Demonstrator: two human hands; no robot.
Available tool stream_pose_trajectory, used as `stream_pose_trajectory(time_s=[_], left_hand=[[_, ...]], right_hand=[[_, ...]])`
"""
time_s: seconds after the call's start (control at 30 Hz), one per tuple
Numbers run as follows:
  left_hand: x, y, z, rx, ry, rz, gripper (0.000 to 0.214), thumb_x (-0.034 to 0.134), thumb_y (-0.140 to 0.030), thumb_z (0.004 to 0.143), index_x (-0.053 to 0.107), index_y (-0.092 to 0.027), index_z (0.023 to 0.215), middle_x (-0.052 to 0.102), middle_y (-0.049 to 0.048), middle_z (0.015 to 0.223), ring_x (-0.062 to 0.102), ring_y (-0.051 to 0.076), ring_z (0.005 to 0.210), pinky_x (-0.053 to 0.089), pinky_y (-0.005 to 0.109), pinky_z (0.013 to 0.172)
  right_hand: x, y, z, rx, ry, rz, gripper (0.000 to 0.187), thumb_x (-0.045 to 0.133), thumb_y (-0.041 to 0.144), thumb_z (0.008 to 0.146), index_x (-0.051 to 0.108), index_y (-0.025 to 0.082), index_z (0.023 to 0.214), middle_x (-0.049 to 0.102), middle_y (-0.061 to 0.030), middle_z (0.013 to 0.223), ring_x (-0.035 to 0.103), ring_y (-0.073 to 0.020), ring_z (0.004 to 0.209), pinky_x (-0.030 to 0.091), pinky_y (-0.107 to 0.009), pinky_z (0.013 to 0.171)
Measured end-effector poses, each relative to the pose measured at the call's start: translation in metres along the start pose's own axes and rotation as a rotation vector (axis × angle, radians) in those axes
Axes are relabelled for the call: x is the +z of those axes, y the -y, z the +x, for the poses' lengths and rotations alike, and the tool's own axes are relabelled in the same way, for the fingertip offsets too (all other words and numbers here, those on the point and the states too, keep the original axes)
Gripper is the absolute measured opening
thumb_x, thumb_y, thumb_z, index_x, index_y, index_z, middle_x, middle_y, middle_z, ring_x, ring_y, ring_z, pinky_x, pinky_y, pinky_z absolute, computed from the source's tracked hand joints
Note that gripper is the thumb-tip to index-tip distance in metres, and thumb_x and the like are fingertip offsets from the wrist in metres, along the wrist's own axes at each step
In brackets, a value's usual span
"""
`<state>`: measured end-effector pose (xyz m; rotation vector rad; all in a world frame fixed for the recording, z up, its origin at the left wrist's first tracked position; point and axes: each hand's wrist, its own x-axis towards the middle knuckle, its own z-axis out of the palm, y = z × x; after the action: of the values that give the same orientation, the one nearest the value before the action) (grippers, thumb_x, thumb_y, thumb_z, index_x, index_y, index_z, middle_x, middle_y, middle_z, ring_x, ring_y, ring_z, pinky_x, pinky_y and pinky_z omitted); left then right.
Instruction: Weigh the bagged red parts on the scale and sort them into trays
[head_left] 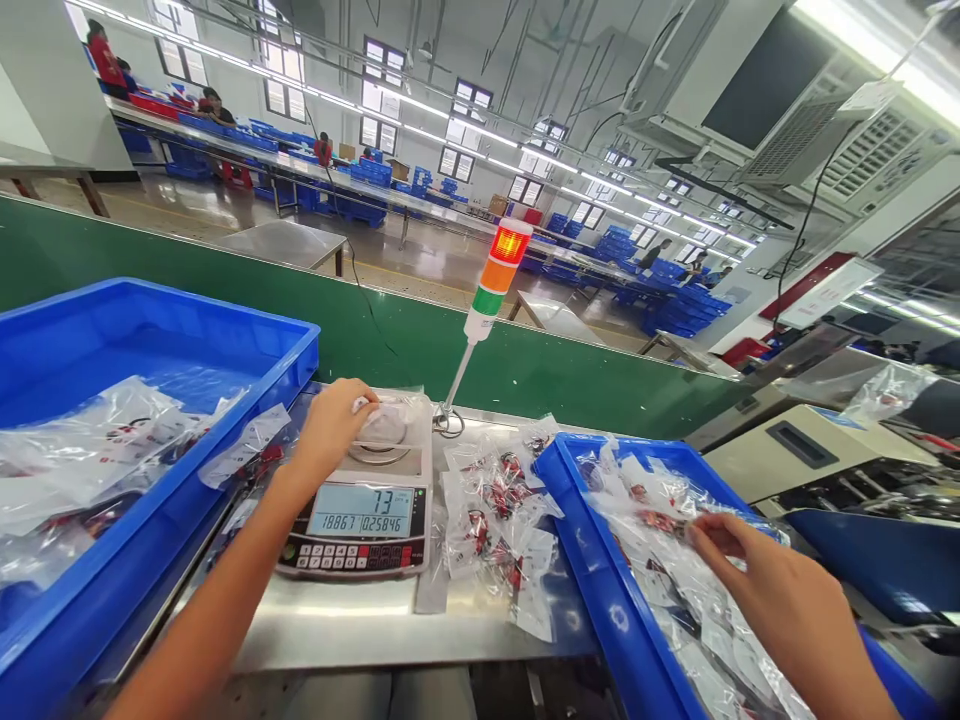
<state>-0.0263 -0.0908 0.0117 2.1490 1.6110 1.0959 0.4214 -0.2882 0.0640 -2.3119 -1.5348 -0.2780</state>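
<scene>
Left hand (330, 430) on one scale (360, 525), right hand (772, 580) in one blue crate (592, 560)

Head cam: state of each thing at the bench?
Left hand: resting on bag on scale.
Bag on scale: on the pan.
Right hand: pinching a plastic bag.
Counting scale: display lit, reading 73.
Stack light: top red segment lit.
Left blue crate: holds bagged parts.
Right blue crate: full of bags.
</scene>
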Motion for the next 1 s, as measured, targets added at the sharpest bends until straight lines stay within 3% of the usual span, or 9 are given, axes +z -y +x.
stream_pose_trajectory(time_s=[0.13,0.3,0.4,0.5,0.57,0.63,0.8,0.9,1.0], left_hand=[[-0.063,0.0,-0.014,-0.082,-0.288,-0.009,0.024,0.053,-0.046,0.082,0.067,-0.027,0.08,0.074,0.0029,0.094,0.067,0.028,0.096,0.051,0.046,0.093],[-0.133,0.033,-0.045,-0.265,-0.554,0.194,0.031,0.046,-0.054,0.081,0.059,-0.026,0.072,0.07,0.01,0.096,0.058,0.041,0.119,0.038,0.063,0.101],[-0.147,0.056,-0.066,-0.343,-0.61,0.295,0.037,0.042,-0.055,0.081,0.056,-0.023,0.071,0.069,0.0132,0.103,0.043,0.047,0.136,0.034,0.069,0.099],[-0.144,0.064,-0.078,-0.365,-0.628,0.289,0.038,0.043,-0.059,0.08,0.056,-0.025,0.074,0.068,0.0126,0.101,0.044,0.047,0.134,0.035,0.071,0.103],[-0.136,0.059,-0.081,-0.343,-0.607,0.276,0.035,0.043,-0.059,0.081,0.057,-0.027,0.077,0.069,0.0121,0.097,0.051,0.045,0.127,0.037,0.069,0.106],[-0.125,0.048,-0.081,-0.283,-0.554,0.241,0.032,0.044,-0.056,0.084,0.06,-0.029,0.08,0.07,0.0109,0.098,0.057,0.042,0.12,0.041,0.065,0.105],[-0.091,0.019,-0.076,-0.072,-0.354,0.059,0.029,0.05,-0.052,0.089,0.067,-0.029,0.093,0.074,0.0042,0.104,0.066,0.032,0.108,0.049,0.053,0.103],[-0.072,0.012,-0.075,0.006,-0.263,-0.015,0.029,0.048,-0.051,0.091,0.068,-0.029,0.094,0.075,0.0025,0.106,0.066,0.029,0.109,0.05,0.047,0.104],[-0.058,0.009,-0.073,0.028,-0.237,-0.04,0.029,0.048,-0.051,0.093,0.068,-0.029,0.094,0.075,0.0032,0.107,0.065,0.028,0.109,0.051,0.044,0.103]], right_hand=[[0.009,0.086,0.02,-0.246,-0.012,0.298,0.04,0.046,0.061,0.085,0.065,0.026,0.078,0.076,-0.0056,0.078,0.072,-0.0285,0.074,0.051,-0.035,0.065],[0.064,0.204,0.041,-0.562,0.222,0.629,0.02,0.05,0.036,0.092,0.062,0.022,0.083,0.075,-0.0039,0.083,0.071,-0.0204,0.078,0.054,-0.031,0.076],[0.095,0.253,0.044,-0.645,0.269,0.627,0.014,0.052,0.026,0.092,0.063,0.022,0.085,0.076,-0.0025,0.086,0.07,-0.0185,0.08,0.052,-0.03,0.077],[0.106,0.266,0.041,-0.662,0.262,0.584,0.013,0.053,0.027,0.092,0.065,0.022,0.089,0.076,-0.003,0.089,0.069,-0.0205,0.082,0.05,-0.031,0.075],[0.103,0.249,0.04,-0.642,0.243,0.561,0.017,0.052,0.031,0.094,0.066,0.022,0.091,0.076,-0.0043,0.091,0.069,-0.0223,0.084,0.049,-0.033,0.075],[0.095,0.211,0.044,-0.575,0.188,0.517,0.025,0.047,0.037,0.095,0.067,0.022,0.092,0.076,-0.0062,0.092,0.069,-0.0243,0.083,0.049,-0.035,0.075],[0.09,0.046,0.058,-0.249,-0.068,0.041,0.045,0.034,0.045,0.094,0.069,0.018,0.103,0.075,-0.0137,0.098,0.07,-0.032,0.087,0.05,-0.041,0.075],[0.11,-0.055,0.045,-0.115,0.064,-0.187,0.053,0.029,0.044,0.09,0.067,0.012,0.105,0.073,-0.0247,0.106,0.069,-0.0412,0.098,0.051,-0.052,0.084],[0.138,-0.116,0.016,0.038,0.326,-0.094,0.067,0.037,0.056,0.078,0.06,0.009,0.12,0.071,-0.0268,0.117,0.069,-0.0422,0.107,0.052,-0.051,0.091]])
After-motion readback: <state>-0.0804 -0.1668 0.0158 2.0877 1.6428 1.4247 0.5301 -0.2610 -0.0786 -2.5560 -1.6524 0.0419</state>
